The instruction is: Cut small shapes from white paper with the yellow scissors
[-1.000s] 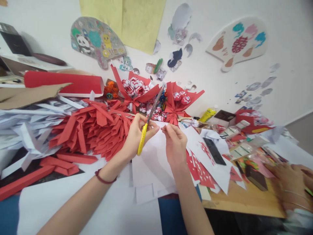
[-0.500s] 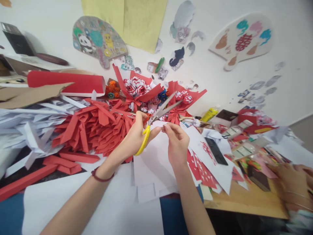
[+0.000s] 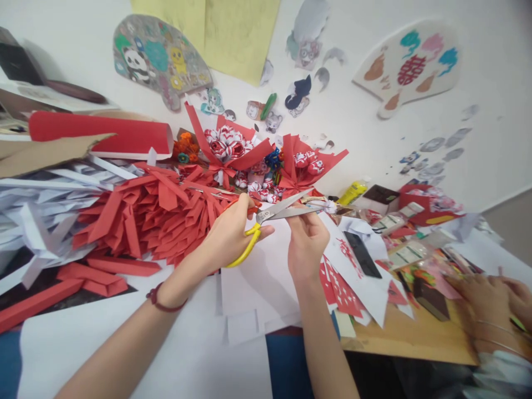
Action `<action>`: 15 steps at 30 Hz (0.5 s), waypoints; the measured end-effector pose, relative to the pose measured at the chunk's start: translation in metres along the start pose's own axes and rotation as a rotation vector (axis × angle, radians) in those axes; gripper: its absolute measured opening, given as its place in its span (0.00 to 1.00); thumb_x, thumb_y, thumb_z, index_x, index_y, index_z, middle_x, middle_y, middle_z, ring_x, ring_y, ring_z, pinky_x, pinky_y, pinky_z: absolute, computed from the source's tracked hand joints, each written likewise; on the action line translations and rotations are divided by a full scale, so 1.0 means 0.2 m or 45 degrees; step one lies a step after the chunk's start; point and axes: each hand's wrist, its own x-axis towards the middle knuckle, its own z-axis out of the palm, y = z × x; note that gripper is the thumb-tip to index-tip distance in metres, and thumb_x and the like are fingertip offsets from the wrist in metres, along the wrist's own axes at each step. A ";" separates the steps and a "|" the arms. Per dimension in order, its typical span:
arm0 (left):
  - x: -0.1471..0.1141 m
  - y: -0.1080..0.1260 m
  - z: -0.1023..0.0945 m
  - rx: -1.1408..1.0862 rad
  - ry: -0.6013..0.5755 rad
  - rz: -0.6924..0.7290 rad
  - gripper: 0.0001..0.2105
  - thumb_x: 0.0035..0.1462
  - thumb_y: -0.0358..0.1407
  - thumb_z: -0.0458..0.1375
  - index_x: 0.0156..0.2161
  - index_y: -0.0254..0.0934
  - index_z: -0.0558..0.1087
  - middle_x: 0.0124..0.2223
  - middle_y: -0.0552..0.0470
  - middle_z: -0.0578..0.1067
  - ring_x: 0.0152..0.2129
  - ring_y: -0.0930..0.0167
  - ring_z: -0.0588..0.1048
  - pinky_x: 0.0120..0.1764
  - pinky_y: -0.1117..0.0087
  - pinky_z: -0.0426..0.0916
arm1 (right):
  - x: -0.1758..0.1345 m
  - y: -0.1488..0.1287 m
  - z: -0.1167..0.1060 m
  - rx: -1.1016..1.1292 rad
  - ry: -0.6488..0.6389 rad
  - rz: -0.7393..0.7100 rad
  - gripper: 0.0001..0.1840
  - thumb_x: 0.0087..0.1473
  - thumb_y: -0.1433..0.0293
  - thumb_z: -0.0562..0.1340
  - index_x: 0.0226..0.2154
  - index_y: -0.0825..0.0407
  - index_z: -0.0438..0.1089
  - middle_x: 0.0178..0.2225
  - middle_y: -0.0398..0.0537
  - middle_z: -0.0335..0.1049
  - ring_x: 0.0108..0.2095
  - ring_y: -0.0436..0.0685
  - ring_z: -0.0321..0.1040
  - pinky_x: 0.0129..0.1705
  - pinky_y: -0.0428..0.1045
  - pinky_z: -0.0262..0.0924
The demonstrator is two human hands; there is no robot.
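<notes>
My left hand (image 3: 226, 235) is closed around the yellow handles of a pair of scissors (image 3: 248, 250). The blades are parted a little and point right, across the fingertips of my right hand (image 3: 306, 246). Those fingers are pinched together just behind the lower blade, and whatever is between them is hidden or too small to name. Beneath both hands lie white paper sheets (image 3: 260, 282). A heap of folded red paper strips (image 3: 145, 216) sits beside my left wrist, with folded white paper strips (image 3: 39, 221) further left.
Red-and-white paper bouquets (image 3: 226, 145) stand against the wall. A black phone (image 3: 361, 254) rests on papers to the right, near cut red paper (image 3: 343, 291). At the far right are another person's hands (image 3: 486, 302). A red roll (image 3: 100, 134) lies at the back left.
The scissors have swung from pointing up and right to nearly level, bringing their blades over my right fingertips. My right hand stays pinched. The whole view has shifted slightly.
</notes>
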 end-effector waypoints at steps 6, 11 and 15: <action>-0.01 0.00 0.00 -0.035 -0.014 0.004 0.17 0.55 0.45 0.58 0.41 0.39 0.57 0.40 0.48 0.71 0.35 0.64 0.72 0.36 0.66 0.62 | -0.01 0.00 0.01 0.014 -0.018 0.016 0.11 0.49 0.68 0.67 0.37 0.54 0.74 0.37 0.47 0.77 0.40 0.54 0.73 0.47 0.50 0.66; -0.01 0.00 0.01 -0.064 -0.011 0.006 0.16 0.55 0.44 0.58 0.41 0.39 0.57 0.40 0.49 0.71 0.36 0.65 0.71 0.37 0.66 0.62 | -0.01 0.01 0.01 0.024 -0.030 0.028 0.13 0.50 0.67 0.67 0.40 0.53 0.74 0.40 0.49 0.76 0.42 0.55 0.72 0.48 0.51 0.66; -0.01 0.00 0.01 -0.075 -0.012 0.015 0.16 0.55 0.44 0.57 0.41 0.39 0.57 0.40 0.49 0.71 0.35 0.66 0.71 0.36 0.67 0.62 | -0.02 0.01 0.01 0.016 -0.032 0.049 0.14 0.50 0.66 0.67 0.40 0.53 0.74 0.39 0.49 0.76 0.43 0.55 0.72 0.48 0.52 0.66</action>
